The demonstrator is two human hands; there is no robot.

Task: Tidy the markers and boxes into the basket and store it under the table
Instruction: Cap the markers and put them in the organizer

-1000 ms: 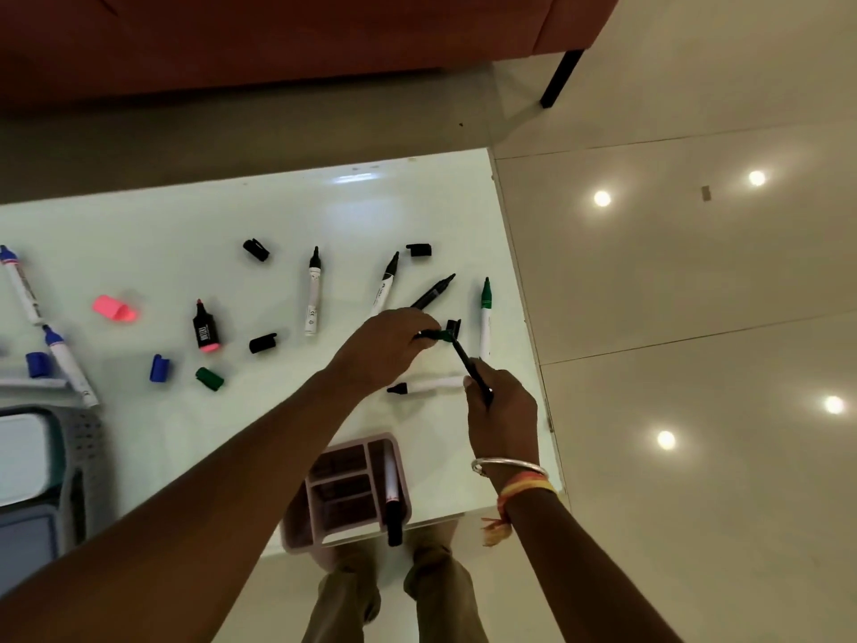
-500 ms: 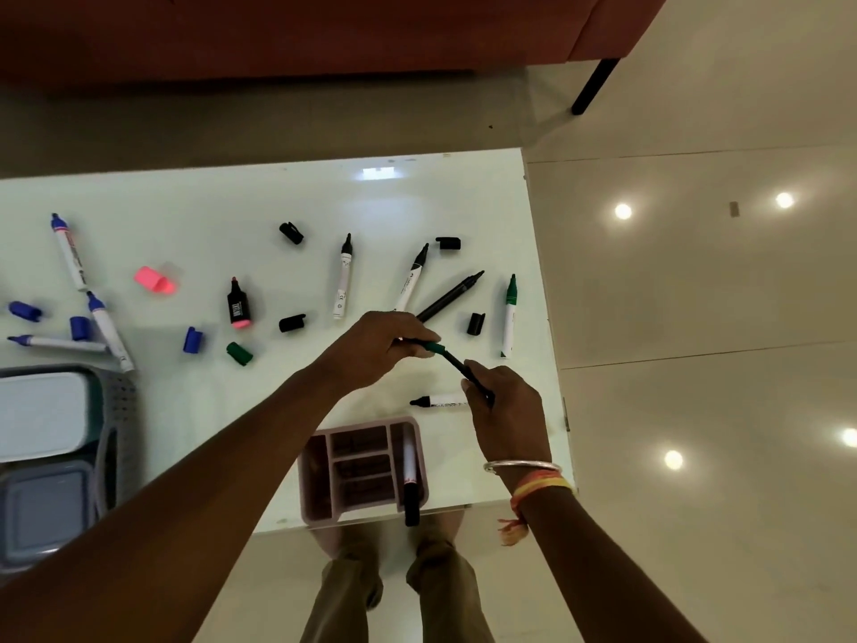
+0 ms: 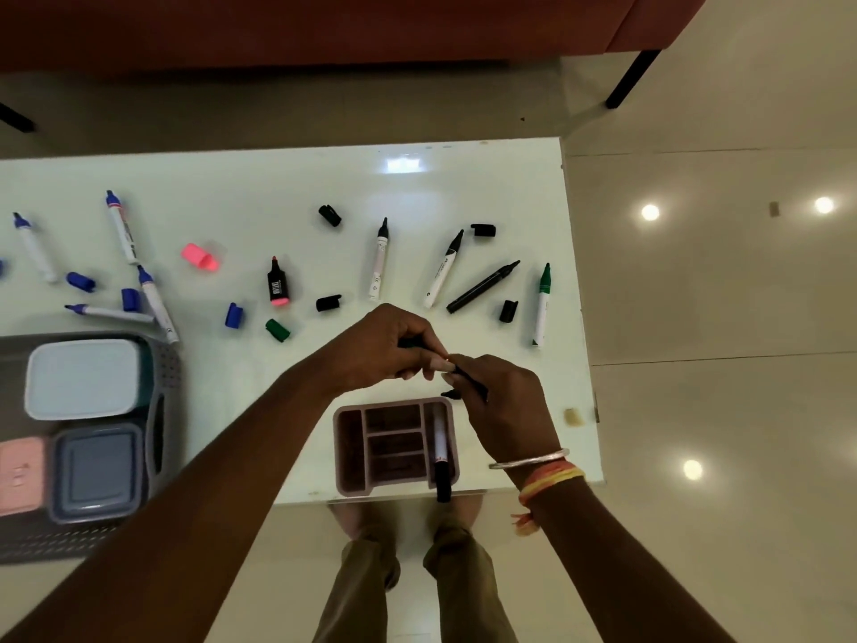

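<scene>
Right now your left hand (image 3: 389,345) and right hand (image 3: 503,403) meet just above the near edge of the table (image 3: 278,187). Both grips are closed on one black marker (image 3: 470,380), left fingers curled round one end and right fingers pinching the other. Your fingers hide the join, so I cannot tell whether a cap is seated. A half-pushed cap could work loose later and leave the tip to dry or stain, so press it fully home.

Mind the pink organiser (image 3: 341,452) directly below your hands. It sits at the near edge, and the capped marker (image 3: 440,450) in its right compartment overhangs that edge. A nudge from your right wrist could likely send it to the floor.

Watch the green marker (image 3: 540,308) too. It lies uncapped beside the right edge, well apart from the green cap (image 3: 277,329), and a careless sweep could roll it off.

The grey basket (image 3: 169,359) at the near left corner already holds three boxes, so you may find space for the organiser tight.
</scene>
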